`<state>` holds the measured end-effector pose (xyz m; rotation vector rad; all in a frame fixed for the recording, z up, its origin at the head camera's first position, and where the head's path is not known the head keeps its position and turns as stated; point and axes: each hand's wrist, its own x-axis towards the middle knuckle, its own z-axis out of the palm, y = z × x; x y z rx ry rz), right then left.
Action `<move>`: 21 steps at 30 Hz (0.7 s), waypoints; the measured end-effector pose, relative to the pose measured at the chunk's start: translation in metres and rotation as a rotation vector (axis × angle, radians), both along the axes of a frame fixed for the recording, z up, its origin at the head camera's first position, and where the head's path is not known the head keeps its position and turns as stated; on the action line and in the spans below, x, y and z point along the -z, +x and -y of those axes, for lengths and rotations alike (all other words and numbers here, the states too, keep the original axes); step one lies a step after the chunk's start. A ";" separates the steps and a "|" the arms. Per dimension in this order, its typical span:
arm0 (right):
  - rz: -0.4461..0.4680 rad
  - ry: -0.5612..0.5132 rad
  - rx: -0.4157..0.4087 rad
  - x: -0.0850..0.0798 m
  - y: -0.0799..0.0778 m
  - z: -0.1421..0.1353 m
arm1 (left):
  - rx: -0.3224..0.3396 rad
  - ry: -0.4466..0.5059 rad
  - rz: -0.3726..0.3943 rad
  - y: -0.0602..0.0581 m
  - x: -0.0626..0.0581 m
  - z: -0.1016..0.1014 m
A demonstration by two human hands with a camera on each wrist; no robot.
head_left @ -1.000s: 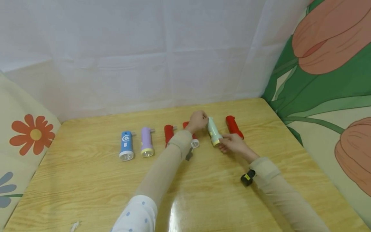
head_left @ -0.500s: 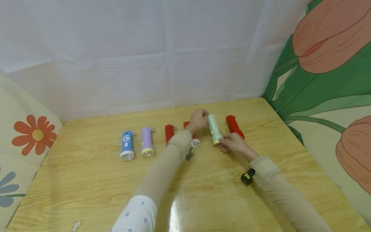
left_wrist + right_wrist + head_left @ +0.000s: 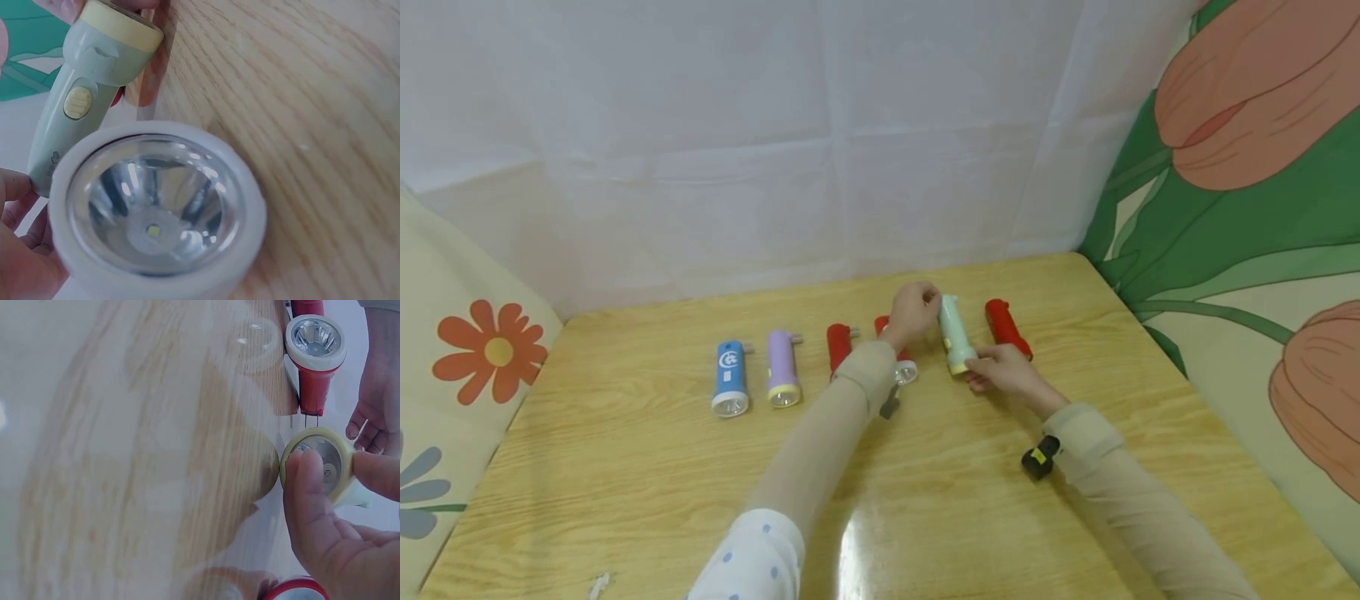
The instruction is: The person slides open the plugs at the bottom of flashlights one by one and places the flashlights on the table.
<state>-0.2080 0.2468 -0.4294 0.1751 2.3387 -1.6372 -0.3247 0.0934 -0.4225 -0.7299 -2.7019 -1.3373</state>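
Note:
A mint-green flashlight (image 3: 953,332) with a cream-yellow head ring tilts toward the front between both hands. My right hand (image 3: 1004,373) pinches its head end; in the right wrist view a finger lies across the lens (image 3: 328,467) and the thumb is at the rim. At the tail end, my left hand (image 3: 913,312) holds on with curled fingers, its fingertips right against the casing. The left wrist view shows the yellow switch (image 3: 78,102) on the body. Beneath my left wrist lies a red flashlight (image 3: 882,322) with a white-rimmed lens (image 3: 153,212), partly hidden by the hand.
Left of the hands, a blue flashlight (image 3: 729,375), a purple flashlight (image 3: 781,358) and another red flashlight (image 3: 838,340) lie in a row with plug prongs out. A further red flashlight (image 3: 1006,325) lies to the right. A small white scrap (image 3: 598,585) sits near the front edge.
The mint-green flashlight's tail has risen slightly and its body has turned a little in my hands. Both hands stay in nearly the same place; the other flashlights have not moved.

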 end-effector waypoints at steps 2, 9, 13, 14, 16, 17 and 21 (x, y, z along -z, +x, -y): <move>-0.002 0.000 0.002 0.001 -0.001 0.000 | -0.005 0.014 -0.019 0.001 -0.001 0.000; -0.005 0.026 0.020 0.005 -0.002 -0.002 | 0.020 0.007 -0.132 0.006 -0.003 -0.004; -0.002 0.021 0.031 0.005 -0.003 -0.001 | 0.024 0.022 -0.154 0.008 -0.005 -0.006; -0.002 0.021 0.032 0.005 -0.003 0.000 | 0.023 0.027 -0.157 0.009 -0.005 -0.006; -0.004 0.023 0.030 0.005 -0.004 0.001 | 0.023 0.045 -0.160 0.009 -0.005 -0.006; -0.005 0.027 0.028 0.005 -0.004 0.002 | 0.024 0.054 -0.160 0.009 -0.005 -0.006; -0.009 0.048 0.032 0.005 -0.005 0.003 | 0.023 0.083 -0.156 0.010 -0.005 -0.006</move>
